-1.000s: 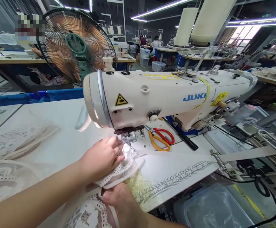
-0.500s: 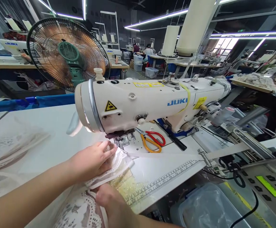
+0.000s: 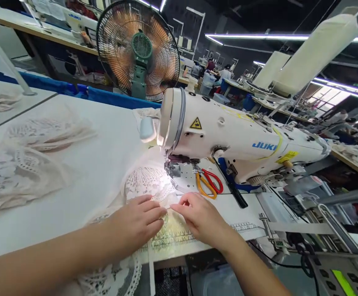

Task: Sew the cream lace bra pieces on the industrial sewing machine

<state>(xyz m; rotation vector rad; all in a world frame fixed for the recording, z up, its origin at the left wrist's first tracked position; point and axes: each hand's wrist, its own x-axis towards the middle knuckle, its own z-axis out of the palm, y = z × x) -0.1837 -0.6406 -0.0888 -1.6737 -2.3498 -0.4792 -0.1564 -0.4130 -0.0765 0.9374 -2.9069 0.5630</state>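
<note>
White lace fabric (image 3: 146,181) lies at the needle area of a white sewing machine (image 3: 228,131), lit by its lamp, and part of it hangs over the table's front edge. Just in front of the presser foot (image 3: 170,170), my left hand (image 3: 140,222) is closed on the lace edge, its fingers together and its thumb hidden. Opposite it, my right hand (image 3: 202,216) pinches the same edge between thumb and forefinger. A narrow white strip (image 3: 151,269) hangs down below my left hand. Scissors (image 3: 208,183) with red and orange handles lie right of the needle.
More lace pieces (image 3: 27,160) lie on the table at left. A black-handled tool (image 3: 237,195) rests beside the machine base. A ruler strip (image 3: 179,238) runs along the front edge. A fan (image 3: 138,49) stands behind, and a metal tape guide (image 3: 271,232) is at right.
The view has turned and tilted. My left hand has come back from the presser foot towards the front edge. My right hand has moved up from the hanging lace to the edge near the foot.
</note>
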